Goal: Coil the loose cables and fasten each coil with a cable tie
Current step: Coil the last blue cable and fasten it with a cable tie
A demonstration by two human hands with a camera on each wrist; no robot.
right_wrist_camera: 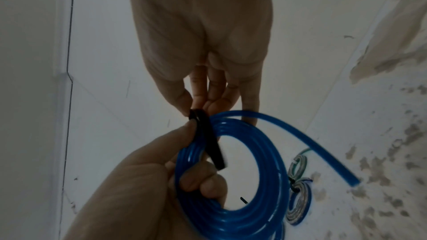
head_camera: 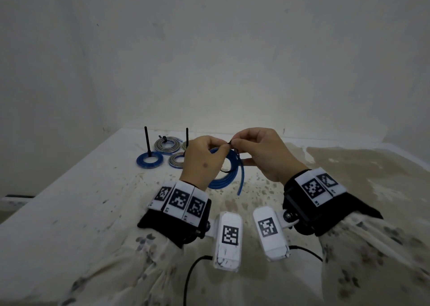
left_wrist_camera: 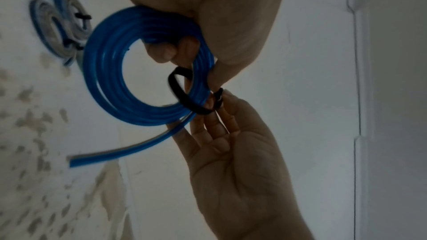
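A blue cable coil [head_camera: 224,177] is held up above the table. My left hand [head_camera: 209,159] grips its rim, fingers curled through the ring [left_wrist_camera: 110,79]. A black cable tie [left_wrist_camera: 182,98] loops loosely round the coil's strands. My right hand [head_camera: 253,152] pinches the tie's joined ends [head_camera: 229,143] between thumb and forefinger, beside the left thumb tip. In the right wrist view the tie [right_wrist_camera: 208,134] crosses the coil [right_wrist_camera: 254,171] next to the left hand [right_wrist_camera: 143,180]. One loose cable end [head_camera: 240,182] hangs free.
At the back left of the stained white table cloth [head_camera: 93,201] lie tied coils: a blue one [head_camera: 149,160] and two grey ones [head_camera: 167,145] [head_camera: 176,160], with black tie tails [head_camera: 147,140] sticking up. A pale wall stands close behind.
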